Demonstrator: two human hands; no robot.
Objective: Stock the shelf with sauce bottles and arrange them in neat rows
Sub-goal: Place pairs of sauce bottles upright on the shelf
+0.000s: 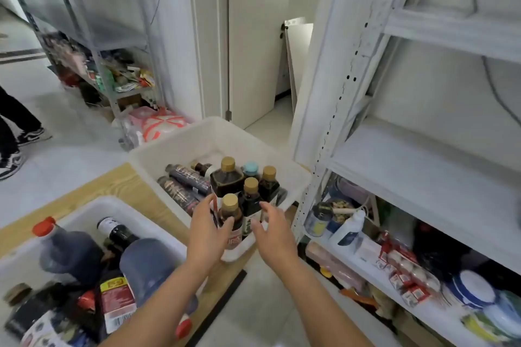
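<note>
Several dark sauce bottles with gold caps stand upright in a white bin on a wooden table; more bottles lie on their sides at its left. My left hand grips the nearest small gold-capped bottle, with the thumb across its front. Just right of the cluster, my right hand hovers with fingers spread beside a green-labelled bottle, holding nothing. The white metal shelf stands to the right, and its middle board is bare.
A second white bin at the near left holds large dark bottles. The lower shelf board carries jars, packets and bowls. A cluttered grey rack stands at the back left. A person's shoes are on the floor at left.
</note>
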